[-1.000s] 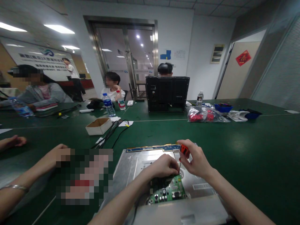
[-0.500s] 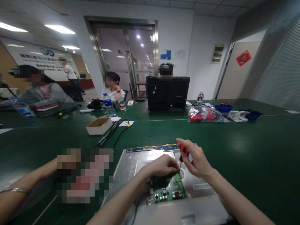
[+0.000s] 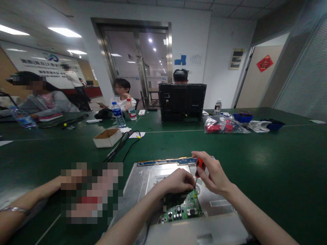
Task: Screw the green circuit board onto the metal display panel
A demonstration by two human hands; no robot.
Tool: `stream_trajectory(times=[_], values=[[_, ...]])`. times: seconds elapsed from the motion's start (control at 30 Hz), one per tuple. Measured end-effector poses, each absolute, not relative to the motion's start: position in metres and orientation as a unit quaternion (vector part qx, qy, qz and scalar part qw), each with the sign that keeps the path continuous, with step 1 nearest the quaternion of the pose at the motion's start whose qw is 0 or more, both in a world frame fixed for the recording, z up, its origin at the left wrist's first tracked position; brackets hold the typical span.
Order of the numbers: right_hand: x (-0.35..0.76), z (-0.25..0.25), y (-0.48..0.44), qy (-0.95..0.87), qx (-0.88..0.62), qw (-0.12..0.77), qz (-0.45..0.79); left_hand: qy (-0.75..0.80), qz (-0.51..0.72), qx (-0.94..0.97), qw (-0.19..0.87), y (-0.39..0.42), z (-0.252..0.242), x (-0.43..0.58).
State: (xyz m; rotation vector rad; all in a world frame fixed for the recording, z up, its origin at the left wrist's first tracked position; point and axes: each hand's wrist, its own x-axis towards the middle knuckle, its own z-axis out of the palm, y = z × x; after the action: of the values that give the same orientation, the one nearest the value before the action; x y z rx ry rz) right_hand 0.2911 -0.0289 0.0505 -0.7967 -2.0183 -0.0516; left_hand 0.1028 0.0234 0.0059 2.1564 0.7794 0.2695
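A green worktop point(image 3: 270, 177) fills most of the lower half of the frame. Double glass doors point(image 3: 124, 51) in a metal frame stand at upper centre. At lower centre a silver metal panel point(image 3: 138, 187) lies flat on the worktop, partly covered by the person's forearms; a raised, pale metal cover point(image 3: 219, 226) crosses its near part at the bottom of the frame. Above the centre, a black display unit point(image 3: 182, 105) stands upright across the worktop, with the top of a person's head showing over its upper edge. A person in a grey top point(image 3: 60, 102) sits at the left of the frame.

The left hand point(image 3: 178, 180) is low over the panel just right of centre, fingers curled in narrowly by the upper edge of a green circuit board; I cannot tell whether its grip holds anything. The right hand point(image 3: 214, 173), to its right, has its grip closed around a screwdriver. The circuit board point(image 3: 184, 207) sits on the panel at lower centre, its upper left part in shadow under the left hand.

A clear bag point(image 3: 222, 124) with red contents lies right of the display unit. A small open box point(image 3: 104, 141) sits left of centre, and a blue strip board point(image 3: 163, 162) runs along the panel's far edge. A blue-capped bottle point(image 3: 118, 114) stands above the box. The screwdriver point(image 3: 200, 165), with its red and black handle, leans slightly, its shaft pointing down beside the left fingertips at the board's upper edge; the tip is too small to make out.
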Motion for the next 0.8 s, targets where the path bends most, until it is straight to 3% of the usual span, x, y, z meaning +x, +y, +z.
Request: stream_trajectory(times=[0.37, 0.63, 0.8], values=[[0.291, 0.039, -0.021, -0.8, -0.348, 0.486, -0.06, 0.32, 0.117, 0.851, 0.4, 0.021, 0.009, 0.106], [0.291, 0.048, -0.029, -0.811, -0.336, 0.478, 0.008, 0.329, 0.115, 0.844, 0.408, 0.019, 0.008, 0.107], [0.289, 0.044, -0.026, -0.806, -0.348, 0.478, -0.035, 0.33, 0.11, 0.847, 0.403, 0.02, 0.009, 0.107]])
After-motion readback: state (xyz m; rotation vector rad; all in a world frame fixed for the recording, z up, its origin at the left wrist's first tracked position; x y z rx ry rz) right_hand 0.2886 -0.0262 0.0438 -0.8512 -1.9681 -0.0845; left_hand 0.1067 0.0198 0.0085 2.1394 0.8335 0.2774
